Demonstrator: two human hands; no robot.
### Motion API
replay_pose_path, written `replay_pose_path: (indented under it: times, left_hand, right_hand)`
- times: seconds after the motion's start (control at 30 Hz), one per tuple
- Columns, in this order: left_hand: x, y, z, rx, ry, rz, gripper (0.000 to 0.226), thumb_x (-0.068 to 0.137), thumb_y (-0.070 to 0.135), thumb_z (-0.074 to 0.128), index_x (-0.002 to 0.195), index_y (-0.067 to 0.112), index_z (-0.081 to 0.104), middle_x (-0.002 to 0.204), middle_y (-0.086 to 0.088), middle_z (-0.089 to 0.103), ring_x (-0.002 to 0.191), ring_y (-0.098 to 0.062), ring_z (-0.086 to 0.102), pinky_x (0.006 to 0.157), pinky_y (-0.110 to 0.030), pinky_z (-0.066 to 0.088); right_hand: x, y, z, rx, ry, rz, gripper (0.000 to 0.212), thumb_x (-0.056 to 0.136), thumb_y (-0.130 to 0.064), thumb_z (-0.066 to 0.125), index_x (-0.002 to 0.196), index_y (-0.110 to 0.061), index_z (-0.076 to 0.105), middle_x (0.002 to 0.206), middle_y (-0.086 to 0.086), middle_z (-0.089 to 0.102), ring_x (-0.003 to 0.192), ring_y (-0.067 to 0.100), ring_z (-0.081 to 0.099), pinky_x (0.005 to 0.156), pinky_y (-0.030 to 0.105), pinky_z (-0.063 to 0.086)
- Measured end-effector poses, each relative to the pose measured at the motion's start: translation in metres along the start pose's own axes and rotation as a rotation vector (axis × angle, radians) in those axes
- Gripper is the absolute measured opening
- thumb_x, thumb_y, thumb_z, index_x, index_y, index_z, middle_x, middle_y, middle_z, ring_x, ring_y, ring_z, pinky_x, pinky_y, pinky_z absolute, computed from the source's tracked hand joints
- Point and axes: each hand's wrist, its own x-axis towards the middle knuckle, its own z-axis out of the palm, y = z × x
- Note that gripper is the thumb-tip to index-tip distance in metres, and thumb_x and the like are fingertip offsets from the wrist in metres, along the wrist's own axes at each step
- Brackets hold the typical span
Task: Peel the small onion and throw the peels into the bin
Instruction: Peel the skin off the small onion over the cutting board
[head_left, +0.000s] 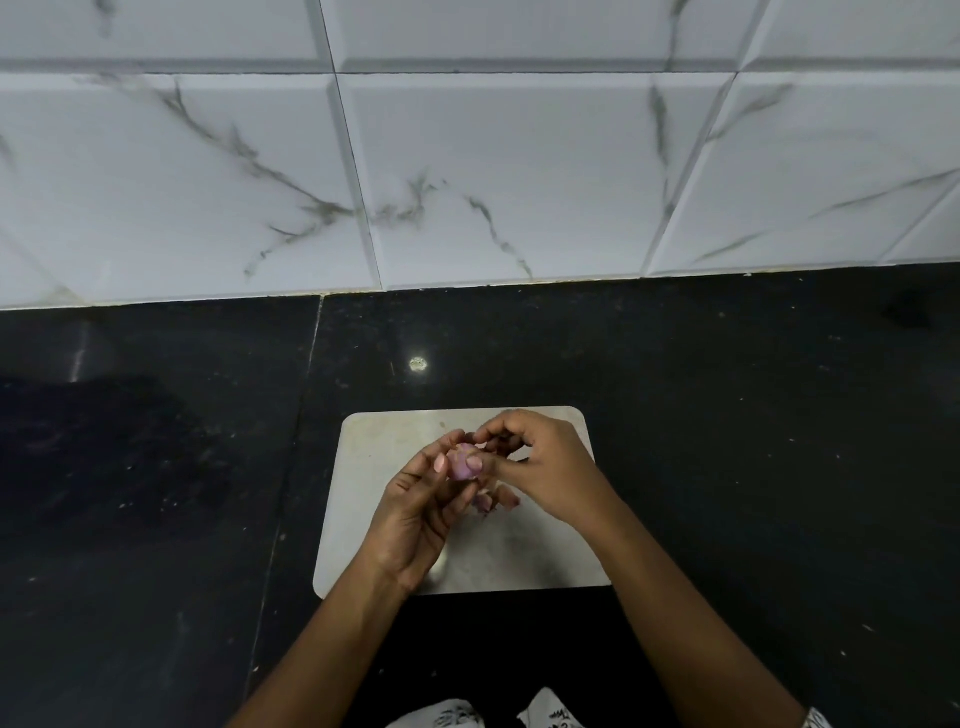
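A small pale-purple onion (461, 464) is held above a light cutting board (374, 467). My left hand (418, 512) grips it from below with thumb and fingertips. My right hand (540, 467) comes in from the right, its thumb and forefinger pinching at the onion's top and side. A few purplish peels (493, 500) lie on the board just under the hands. No bin shows in the view.
The board sits on a black stone counter (727, 441) that runs back to a white marble-patterned tiled wall (467, 156). A dark patch lies on the counter at the left (104, 447).
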Motion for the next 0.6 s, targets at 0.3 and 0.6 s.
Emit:
replay_pose_path:
  times: [0.3,0.6]
  left_hand:
    - [0.000,0.001,0.001,0.091,0.028,0.105,0.065,0.032,0.029,0.096,0.093,0.020,0.076,0.091,-0.006,0.074,0.077,-0.015,0.072,0.062,-0.021,0.057]
    - [-0.001,0.004,-0.005,-0.049,-0.011,0.056,0.063,0.037,0.029,0.096,0.096,0.015,0.076,0.105,-0.007,0.073,0.095,-0.018,0.070,0.067,-0.021,0.058]
  right_hand:
    - [0.004,-0.014,-0.003,-0.205,-0.067,0.062,0.007,0.078,-0.019,0.072,0.081,-0.025,0.069,0.074,-0.016,0.063,0.070,-0.004,0.058,0.066,0.012,0.046]
    - [0.015,-0.004,-0.010,-0.499,0.057,-0.005,0.008,0.085,-0.015,0.065,0.092,-0.018,0.067,0.092,-0.005,0.066,0.080,0.004,0.057,0.069,0.012,0.044]
